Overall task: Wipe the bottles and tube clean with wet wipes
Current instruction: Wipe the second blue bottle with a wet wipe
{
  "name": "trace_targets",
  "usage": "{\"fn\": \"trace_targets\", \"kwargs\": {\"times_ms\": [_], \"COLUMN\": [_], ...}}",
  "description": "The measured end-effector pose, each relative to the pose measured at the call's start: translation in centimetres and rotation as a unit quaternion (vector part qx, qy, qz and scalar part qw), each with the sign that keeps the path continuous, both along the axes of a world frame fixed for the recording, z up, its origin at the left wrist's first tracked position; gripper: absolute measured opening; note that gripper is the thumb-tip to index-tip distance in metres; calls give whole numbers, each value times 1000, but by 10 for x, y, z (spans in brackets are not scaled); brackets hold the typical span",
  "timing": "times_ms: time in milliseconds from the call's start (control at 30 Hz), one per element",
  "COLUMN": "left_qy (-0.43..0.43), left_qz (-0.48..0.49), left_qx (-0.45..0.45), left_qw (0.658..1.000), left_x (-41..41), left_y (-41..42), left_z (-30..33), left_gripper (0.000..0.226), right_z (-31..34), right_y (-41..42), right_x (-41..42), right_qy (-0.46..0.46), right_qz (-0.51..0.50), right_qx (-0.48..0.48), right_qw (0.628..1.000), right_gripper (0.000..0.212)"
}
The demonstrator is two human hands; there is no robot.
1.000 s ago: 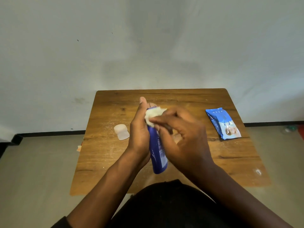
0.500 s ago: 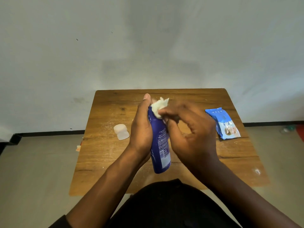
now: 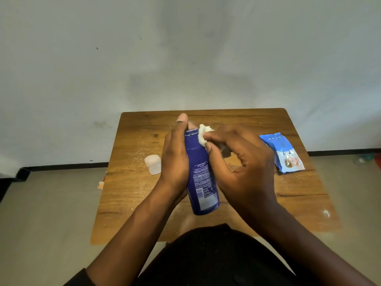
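**Wiping the top of the blue bottle**

Wooden table against a plain grey wall, seen from above w/ both arms reaching in. Landmark for everything below: the blue bottle, held up over the middle of the table, tilted slightly, its top pointing away from the person.

Step in hand, as I judge it: cleaning the bottle's upper end. Left hand grips the bottle from its left side, fingers wrapped behind, thumb lying up along the neck. Right hand pinches a crumpled white wipe between fingertips and thumb, pressed against the bottle's shoulder, just right of the top.

Bottle looks glossy dark blue, w/ white print and a pale label block toward its base; cap end mostly hidden by wipe and thumb, so can't tell how clean it is.

Next move prob. calls for running the wipe down the body while the left hand turns the bottle, so the back gets covered too.

Left of the bottle, on the table: small white cap-like thing. Well to the right: blue wipes pack, lying flat. No other bottle or tube in view.
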State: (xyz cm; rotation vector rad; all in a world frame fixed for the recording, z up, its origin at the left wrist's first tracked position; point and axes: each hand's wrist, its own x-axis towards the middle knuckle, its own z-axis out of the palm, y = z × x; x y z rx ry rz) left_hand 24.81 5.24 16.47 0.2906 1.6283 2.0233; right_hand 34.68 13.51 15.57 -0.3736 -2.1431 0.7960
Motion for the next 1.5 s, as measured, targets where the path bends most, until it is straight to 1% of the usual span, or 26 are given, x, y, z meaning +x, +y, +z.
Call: {"fn": "trace_targets", "kwargs": {"times_ms": [100, 200, 267, 333, 400, 467, 567, 600, 633, 667, 733, 800, 833, 900, 967, 1033, 1100, 1167, 1267, 1333, 1400, 1500], "left_qy": [29, 46, 63, 74, 74, 60, -12, -24, -17, 8, 58, 62, 54, 22, -35, -92, -115, -123, -121, -144, -178, -220], "left_qz": [30, 26, 12, 0, 11, 31, 44, 45, 43, 43, 39, 26, 23, 32, 64, 106, 128, 116, 73, 55, 50, 85], "left_qx": [-17, -26, -27, -24, -21, -15, 20, 31, 29, 11, -13, -7, -1, 13, 38, 57, 66, 71, 77, 86, 101, 123], "left_qw": [999, 998, 998, 997, 997, 998, 999, 998, 999, 999, 997, 998, 998, 999, 997, 988, 983, 983, 987, 984, 978, 964], "left_x": [-6, -5, -2, 0, -1, -5, -10, -11, -11, -9, -5, -2, -2, -4, -11, -20, -26, -25, -12, -7, -11, -24], "left_y": [-2, -2, -1, 0, -1, -2, -4, -4, -3, -3, -1, 0, -1, -3, -6, -8, -11, -12, -6, -4, -5, -10], "left_z": [-4, -5, -4, -4, -3, -2, -4, -5, -6, -6, -6, -6, -6, -7, -7, -6, -7, -8, -7, -5, -1, 3], "left_gripper": [49, 48, 46, 48, 49, 45, 42, 42, 42, 43, 43, 41, 41, 42, 45, 47, 47, 46, 46, 46, 45, 44], "right_z": [-7, -8, -5, 0, 0, -3, -11, -12, -11, -10, -5, -1, 0, -2, -9, -18, -22, -20, -11, -3, 1, -1], "right_y": [-4, -5, -4, -2, -3, -7, -14, -14, -14, -13, -9, -6, -6, -8, -11, -12, -10, -7, -1, 2, 2, -3], "right_x": [8, 13, 9, 3, 2, 7, 16, 17, 16, 14, 7, 1, -1, 1, 9, 19, 25, 24, 8, -1, 0, 15], "right_qy": [-35, -45, -22, 9, 9, -13, -57, -67, -71, -67, -35, -9, -4, -17, -56, -102, -131, -129, -87, -71, -79, -102], "right_qz": [46, 62, 33, 5, 9, 34, 99, 111, 111, 99, 56, 22, 20, 48, 108, 179, 217, 196, 110, 79, 95, 191], "right_qx": [39, 53, 26, -24, -39, -15, 33, 44, 45, 36, 4, -13, -12, 4, 37, 65, 67, 52, 22, 12, 24, 81], "right_qw": [998, 996, 999, 1000, 999, 999, 993, 991, 990, 992, 998, 1000, 1000, 999, 992, 976, 965, 971, 990, 994, 992, 973], "right_gripper": [23, 22, 19, 18, 19, 18, 18, 19, 19, 18, 17, 19, 19, 19, 18, 16, 15, 17, 22, 22, 23, 17]}}
